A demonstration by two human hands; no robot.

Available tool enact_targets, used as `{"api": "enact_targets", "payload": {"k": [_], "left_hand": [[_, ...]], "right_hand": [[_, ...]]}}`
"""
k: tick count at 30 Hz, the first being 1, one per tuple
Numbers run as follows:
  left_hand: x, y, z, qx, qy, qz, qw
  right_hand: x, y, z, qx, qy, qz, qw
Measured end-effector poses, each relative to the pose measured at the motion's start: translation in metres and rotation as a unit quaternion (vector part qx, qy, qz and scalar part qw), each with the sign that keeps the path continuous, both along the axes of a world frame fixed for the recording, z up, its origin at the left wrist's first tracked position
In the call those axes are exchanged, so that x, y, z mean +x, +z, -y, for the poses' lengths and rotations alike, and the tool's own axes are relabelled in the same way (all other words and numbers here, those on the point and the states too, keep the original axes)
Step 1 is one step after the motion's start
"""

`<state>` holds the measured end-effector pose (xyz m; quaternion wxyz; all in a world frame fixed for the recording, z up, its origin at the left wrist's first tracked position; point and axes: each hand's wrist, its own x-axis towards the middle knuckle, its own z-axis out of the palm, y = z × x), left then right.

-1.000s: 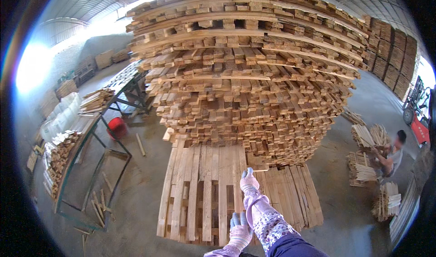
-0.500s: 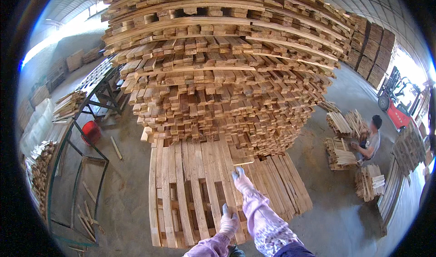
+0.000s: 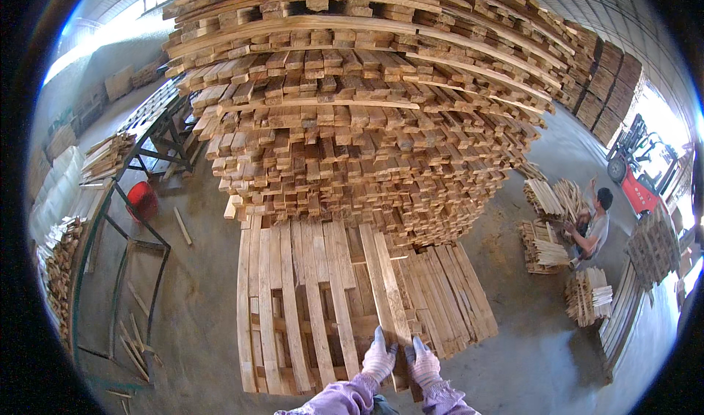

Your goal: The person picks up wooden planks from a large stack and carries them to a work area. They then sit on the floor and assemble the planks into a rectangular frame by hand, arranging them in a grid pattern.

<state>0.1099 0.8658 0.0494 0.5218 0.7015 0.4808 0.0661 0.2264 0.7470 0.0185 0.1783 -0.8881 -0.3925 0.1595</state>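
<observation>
My left hand (image 3: pixel 378 359) and my right hand (image 3: pixel 423 365), both in pale gloves, grip the near part of a pair of long wooden slats (image 3: pixel 383 287) from either side. The slats lie side by side, pointing away from me. Their far ends reach toward the big stack. Beneath and to the left are more loose slats (image 3: pixel 292 283), laid lengthwise with dark gaps between them. Another row of slats (image 3: pixel 458 294) lies to the right. My palms and the undersides of the held slats are hidden.
A tall stack of wooden boards (image 3: pixel 352 129) rises just ahead. To the left stand a green metal frame (image 3: pixel 117 290) and a red bucket (image 3: pixel 141 201). A seated person (image 3: pixel 594 228) works among wood bundles (image 3: pixel 589 298) on the right, with a red forklift (image 3: pixel 639 169) beyond.
My right hand has come back toward me, beside my left hand. The pair of slats has shifted nearer and now stands apart from the other slats. The seated person has raised a hand.
</observation>
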Motion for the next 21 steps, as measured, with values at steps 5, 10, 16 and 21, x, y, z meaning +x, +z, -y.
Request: {"api": "enact_targets", "payload": {"k": [5,10,16,21], "left_hand": [[-0.020,0.006,-0.034,0.125,-0.084,-0.052,0.987],[-0.069,0.036,-0.035,0.345,0.048,-0.012,0.937],[-0.068,-0.008,-0.006,0.186,0.107,-0.020,0.977],[-0.085,-0.042,-0.018,0.105,0.209,0.012,0.972]], "right_hand": [[0.030,0.055,-0.064,-0.123,0.112,0.013,0.986],[-0.021,0.080,-0.192,0.259,0.138,-0.019,0.956],[-0.025,0.029,-0.334,0.029,-0.017,-0.083,0.996],[-0.041,0.017,-0.339,0.030,-0.024,-0.110,0.993]]}}
